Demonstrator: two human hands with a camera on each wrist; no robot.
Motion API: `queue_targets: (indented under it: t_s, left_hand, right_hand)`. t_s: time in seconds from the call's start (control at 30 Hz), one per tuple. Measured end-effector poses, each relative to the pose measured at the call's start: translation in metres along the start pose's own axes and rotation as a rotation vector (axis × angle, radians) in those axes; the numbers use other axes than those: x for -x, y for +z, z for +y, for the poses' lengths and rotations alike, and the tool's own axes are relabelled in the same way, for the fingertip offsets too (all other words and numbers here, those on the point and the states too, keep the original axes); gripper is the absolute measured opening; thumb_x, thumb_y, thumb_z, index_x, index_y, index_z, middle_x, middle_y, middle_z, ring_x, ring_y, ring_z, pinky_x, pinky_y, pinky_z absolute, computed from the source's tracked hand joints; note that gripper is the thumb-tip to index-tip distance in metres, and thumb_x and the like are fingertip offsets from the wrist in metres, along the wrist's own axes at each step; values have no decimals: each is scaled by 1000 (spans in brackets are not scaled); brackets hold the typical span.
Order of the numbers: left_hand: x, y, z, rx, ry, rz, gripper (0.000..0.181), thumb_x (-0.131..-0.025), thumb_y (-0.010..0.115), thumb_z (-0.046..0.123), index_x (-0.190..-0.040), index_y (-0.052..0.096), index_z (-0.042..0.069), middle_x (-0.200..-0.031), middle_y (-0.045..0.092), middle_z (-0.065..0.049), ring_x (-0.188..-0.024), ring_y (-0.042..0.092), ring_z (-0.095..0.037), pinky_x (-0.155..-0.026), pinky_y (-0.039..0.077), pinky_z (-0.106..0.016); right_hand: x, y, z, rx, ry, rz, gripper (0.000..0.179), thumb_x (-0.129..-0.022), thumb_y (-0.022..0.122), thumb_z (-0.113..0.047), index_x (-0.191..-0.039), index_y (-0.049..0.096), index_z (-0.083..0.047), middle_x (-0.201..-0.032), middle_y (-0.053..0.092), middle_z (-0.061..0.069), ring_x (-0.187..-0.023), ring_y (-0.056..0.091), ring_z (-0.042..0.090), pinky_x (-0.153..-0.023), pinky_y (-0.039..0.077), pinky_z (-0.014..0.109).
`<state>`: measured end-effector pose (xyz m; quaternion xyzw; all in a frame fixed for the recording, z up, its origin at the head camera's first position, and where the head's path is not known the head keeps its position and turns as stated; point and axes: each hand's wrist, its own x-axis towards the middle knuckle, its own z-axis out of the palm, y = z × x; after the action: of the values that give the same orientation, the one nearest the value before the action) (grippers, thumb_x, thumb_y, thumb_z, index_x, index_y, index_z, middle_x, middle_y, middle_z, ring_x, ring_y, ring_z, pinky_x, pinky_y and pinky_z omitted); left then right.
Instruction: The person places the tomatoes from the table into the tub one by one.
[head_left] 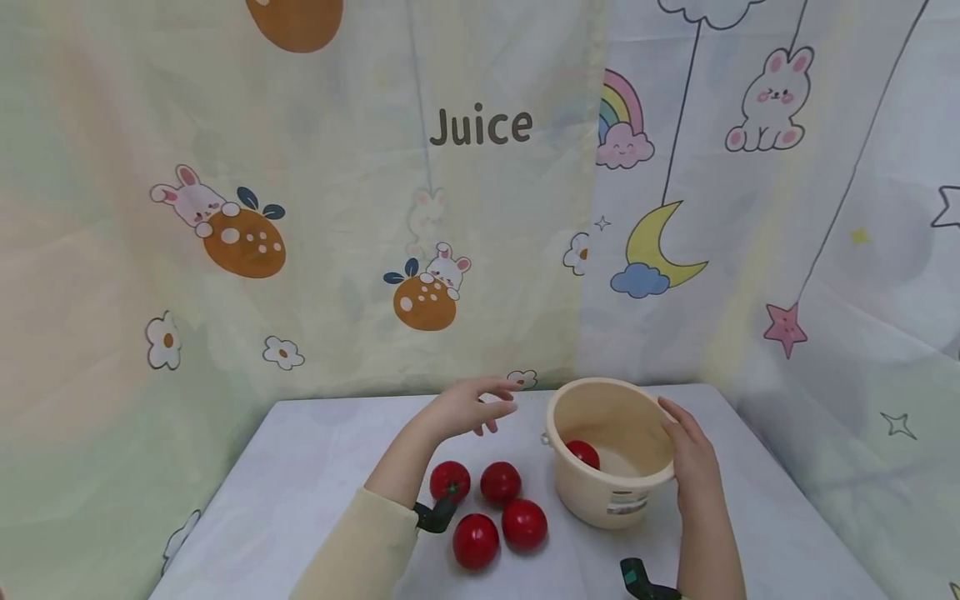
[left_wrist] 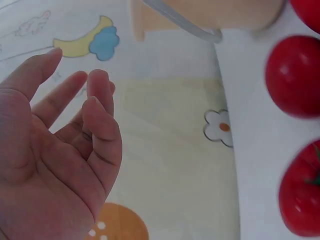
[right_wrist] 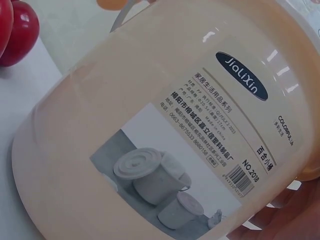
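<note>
My left hand (head_left: 474, 407) is raised over the far part of the table, left of the bucket, its fingers loosely bent and holding nothing. In the left wrist view the palm of the left hand (left_wrist: 65, 150) faces the camera. A cream plastic bucket (head_left: 600, 500) leans slightly towards me, and my right hand (head_left: 692, 458) grips its right side near the rim. Inside the bucket lies one red tomato (head_left: 582, 454). Several more tomatoes sit grouped on the table, among them a front one (head_left: 476, 542) and one with a green stem (head_left: 447, 477). A printed label (right_wrist: 200, 145) marks the bucket's side.
The white table (head_left: 285, 492) ends at a hanging cloth backdrop (head_left: 345, 208) with cartoon prints. A grey bucket handle (left_wrist: 185, 22) shows in the left wrist view. Dark camera mounts (head_left: 437, 512) sit on both wrists.
</note>
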<state>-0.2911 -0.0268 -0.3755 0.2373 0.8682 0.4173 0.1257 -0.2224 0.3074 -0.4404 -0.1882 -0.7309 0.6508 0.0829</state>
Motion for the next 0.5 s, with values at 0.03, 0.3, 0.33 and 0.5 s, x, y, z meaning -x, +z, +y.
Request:
queue_targets:
  t_s: [0.03, 0.3, 0.33, 0.5]
  left_hand:
    - [3, 0, -6, -7, -10, 3, 39, -93, 65, 44, -132, 59, 39, -122, 64, 4, -85, 70, -25, -70, 58, -33]
    - [29, -2, -52, -25, -104, 29, 42, -94, 64, 42, -135, 58, 33, -125, 64, -2, -75, 68, -20, -68, 57, -33]
    - [32, -2, -58, -25, -119, 32, 42, -94, 64, 43, -135, 59, 33, -125, 64, -2, -75, 68, -20, -68, 56, -33]
    - [49, -1, -86, 0, -183, 44, 42, -93, 65, 44, -133, 59, 34, -127, 63, -4, -70, 67, -21, -67, 56, -32]
  right_hand:
    - [0, 0, 0, -1, 1, 1, 52, -104, 29, -51, -153, 34, -35, -164, 26, 3, -148, 29, 35, -117, 26, 60]
    - [0, 0, 1, 0, 14, 2, 52, -103, 29, -54, -153, 33, -38, -163, 28, 2, -148, 30, 33, -117, 27, 60]
    - [0, 0, 2, -1, 15, 2, 52, -103, 29, -54, -153, 33, -38, -163, 28, 2, -148, 31, 33, -117, 27, 60]
    - [0, 0, 2, 2, -1, 3, 52, -103, 29, -53, -153, 33, -37, -163, 28, 3, -148, 31, 33, -117, 28, 59]
